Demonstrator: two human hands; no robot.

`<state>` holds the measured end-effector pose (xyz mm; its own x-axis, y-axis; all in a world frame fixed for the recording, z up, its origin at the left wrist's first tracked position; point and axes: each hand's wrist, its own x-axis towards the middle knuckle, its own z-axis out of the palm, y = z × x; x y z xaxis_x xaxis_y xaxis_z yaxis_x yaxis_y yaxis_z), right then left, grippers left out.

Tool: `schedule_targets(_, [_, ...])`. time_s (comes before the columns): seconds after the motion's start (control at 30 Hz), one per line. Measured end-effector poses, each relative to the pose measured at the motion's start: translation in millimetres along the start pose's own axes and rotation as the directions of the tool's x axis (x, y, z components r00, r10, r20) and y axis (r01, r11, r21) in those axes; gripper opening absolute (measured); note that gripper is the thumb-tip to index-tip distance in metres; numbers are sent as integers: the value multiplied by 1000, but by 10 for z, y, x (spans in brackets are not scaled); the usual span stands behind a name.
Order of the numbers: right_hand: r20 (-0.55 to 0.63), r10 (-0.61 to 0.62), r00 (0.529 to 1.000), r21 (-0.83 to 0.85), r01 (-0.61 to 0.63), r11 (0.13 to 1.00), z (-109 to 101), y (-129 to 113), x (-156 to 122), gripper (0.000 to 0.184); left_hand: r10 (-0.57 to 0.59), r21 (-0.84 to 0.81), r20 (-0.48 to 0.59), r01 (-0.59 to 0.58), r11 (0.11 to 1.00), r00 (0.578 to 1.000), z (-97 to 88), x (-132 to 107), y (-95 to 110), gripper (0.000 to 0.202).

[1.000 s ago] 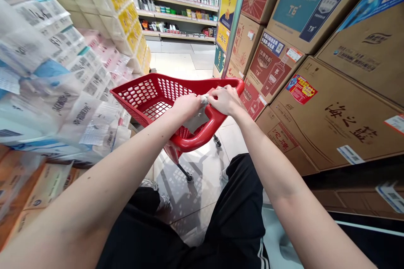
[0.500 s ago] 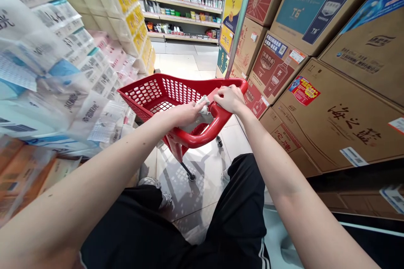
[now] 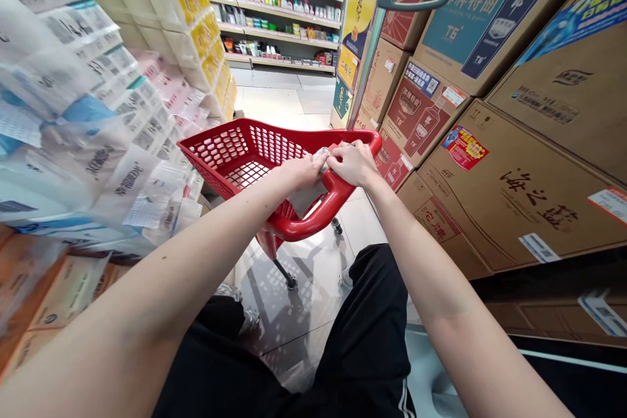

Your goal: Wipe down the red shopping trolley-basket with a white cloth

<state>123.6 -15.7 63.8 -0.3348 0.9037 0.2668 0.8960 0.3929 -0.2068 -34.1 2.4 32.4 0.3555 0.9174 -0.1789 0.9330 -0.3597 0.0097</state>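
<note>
A red plastic shopping cart [image 3: 304, 230] with a perforated basket stands in front of my legs. My left hand [image 3: 307, 171] reaches over its handle loop, fingers closed on a crumpled white cloth or tissue [image 3: 321, 155]. Beside it, my right hand [image 3: 351, 162] lies over the far right part of the handle, fingers curled down next to the white cloth. The fingertips of both hands nearly meet, and whether the right ones also touch the cloth is hidden. A grey panel shows inside the loop below my left hand.
Stacked tissue packs [image 3: 191, 19] and plastic-wrapped bundles [image 3: 122, 163] line the left. Cardboard cartons [image 3: 529, 170] rise on the right, beside a pole with a grey-blue handle [image 3: 416, 5]. Shelves of small bottles [image 3: 289, 6] stand beyond the tiled floor [image 3: 284, 101].
My left hand has moved slightly right and up along with the white cloth, closer to my right hand. The right hand stays on the handle. The view has shifted a little.
</note>
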Motion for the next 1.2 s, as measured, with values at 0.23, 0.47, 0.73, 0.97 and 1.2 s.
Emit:
schedule_targets(0.23, [26, 3, 1000, -1, -3, 1000, -24, -3, -11, 39, 49, -102, 1, -49, 994, 999, 1, 351, -37, 73])
schedule_targets(0.47, [0, 20, 1000, 9, -20, 1000, -3, 2, 18, 40, 44, -61, 22, -43, 997, 999, 45, 46, -106, 70])
schedule_targets(0.73, [18, 37, 999, 27, -38, 999, -32, -61, 14, 32, 73, 18, 130, -76, 997, 989, -10, -467, -239, 70])
schedule_targets(0.97, [-1, 52, 999, 8, -52, 999, 7, -153, 7, 34, -134, 102, 70, 127, 987, 988, -34, -568, -33, 72])
schedule_targets(1.2, [-12, 40, 999, 5, -40, 999, 24, -116, 41, 33, -78, 103, -19, 80, 991, 997, -26, -455, -21, 65])
